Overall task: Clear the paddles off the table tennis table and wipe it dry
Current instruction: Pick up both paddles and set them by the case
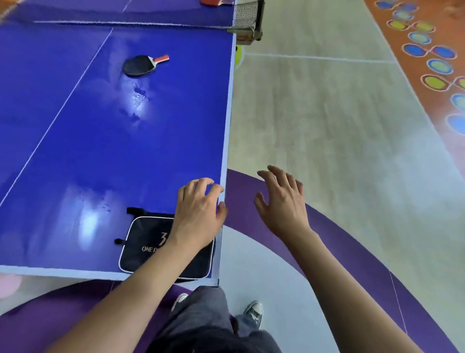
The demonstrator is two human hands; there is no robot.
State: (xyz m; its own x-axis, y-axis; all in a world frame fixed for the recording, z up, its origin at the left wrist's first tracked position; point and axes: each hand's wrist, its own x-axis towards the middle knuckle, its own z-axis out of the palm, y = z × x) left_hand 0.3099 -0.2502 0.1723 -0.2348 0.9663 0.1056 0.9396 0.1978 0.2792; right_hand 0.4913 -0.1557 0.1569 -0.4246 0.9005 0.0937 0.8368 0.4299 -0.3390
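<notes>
Left hand (198,214): holds nothing; fingers loosely bent and spread, hovering at the side edge of the surface (75,156), thumb just past that edge. Whether the fingertips touch it, I cannot tell.
Right hand (283,201): wide, fingers spread and lightly bent, holding nothing; it is off the surface, over the floor (327,121), just to the right of the left hand.
Black paddle (141,65): lies flat on the surface, well ahead of the left hand and a little to its left, red handle pointing toward the side edge.
Red paddle (214,2): only partly in view, far ahead of both hands, beyond the net (245,13).
Black case (148,247): flat on the near corner, under the left wrist and forearm, white piping round it, lettering partly covered.
Wet patches (138,99): glossy smears between the black paddle and the left hand; another shiny patch lies left of the case.
</notes>
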